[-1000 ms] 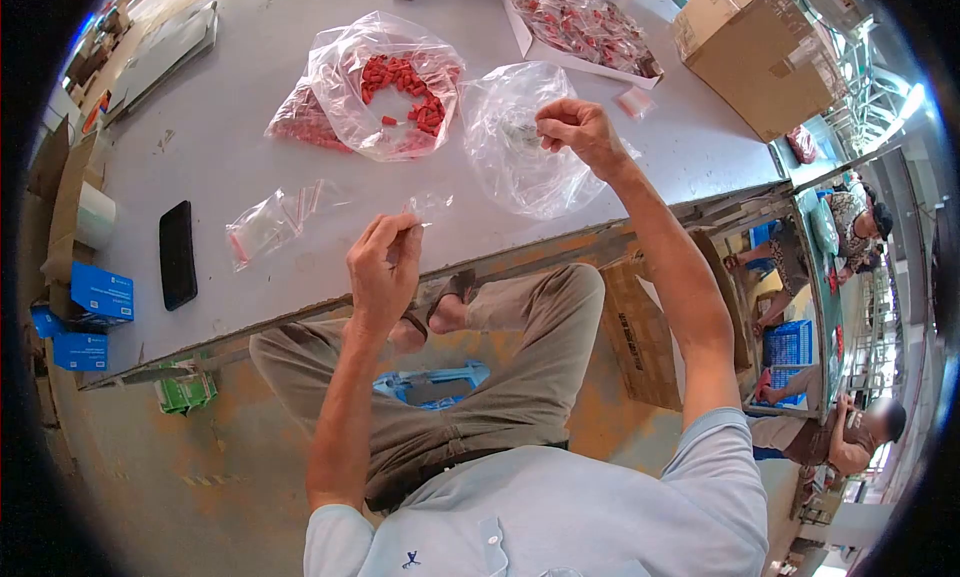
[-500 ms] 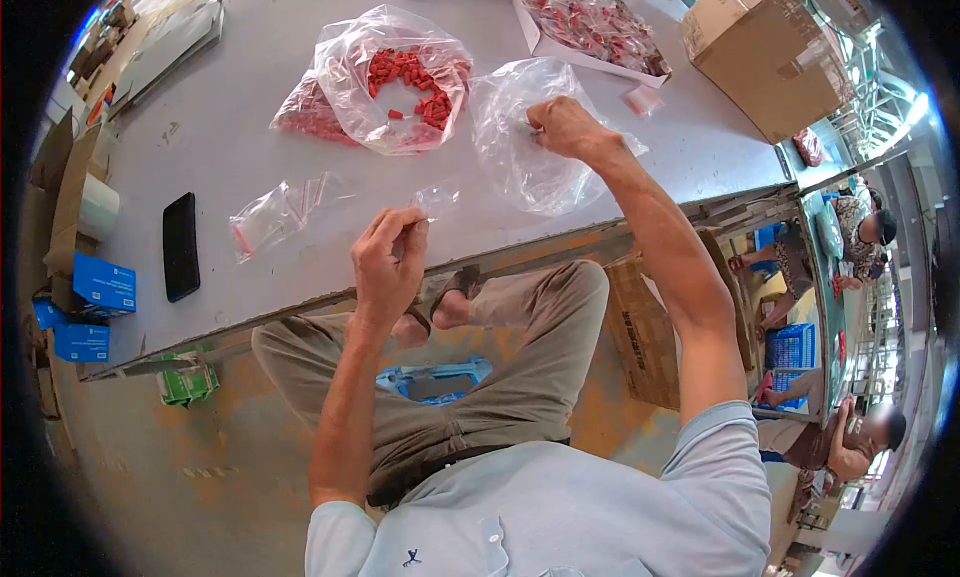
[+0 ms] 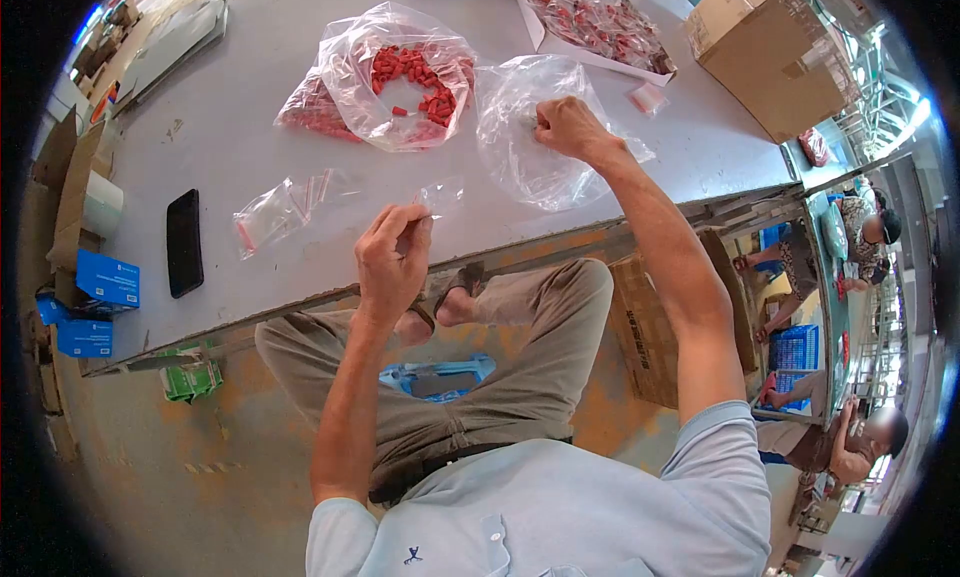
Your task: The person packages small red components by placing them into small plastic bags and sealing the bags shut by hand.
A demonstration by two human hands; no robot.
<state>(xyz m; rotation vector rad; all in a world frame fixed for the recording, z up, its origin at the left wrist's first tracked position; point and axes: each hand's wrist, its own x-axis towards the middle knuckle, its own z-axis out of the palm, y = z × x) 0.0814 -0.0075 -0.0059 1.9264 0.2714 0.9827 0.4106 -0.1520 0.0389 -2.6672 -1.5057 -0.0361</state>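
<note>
My left hand (image 3: 394, 255), near the table's front edge, pinches a small clear bag (image 3: 440, 196). My right hand (image 3: 570, 127) is closed over a large clear plastic bag (image 3: 530, 167); what its fingers hold, if anything, is hidden. Left of that bag, an open plastic bag (image 3: 350, 52) shows many small red pieces (image 3: 438, 104) inside. Flat small clear bags (image 3: 275, 217) with red strips lie to the left of my left hand.
A black phone (image 3: 184, 244) lies at the left, near blue boxes (image 3: 106, 279). At the back right stand a white tray (image 3: 600, 65) of small filled bags and a cardboard box (image 3: 775, 62). Other people (image 3: 860, 442) sit at the far right.
The fingers of my right hand have curled in more over the large clear bag. My left hand keeps its pinch on the small bag. The view has shifted slightly.
</note>
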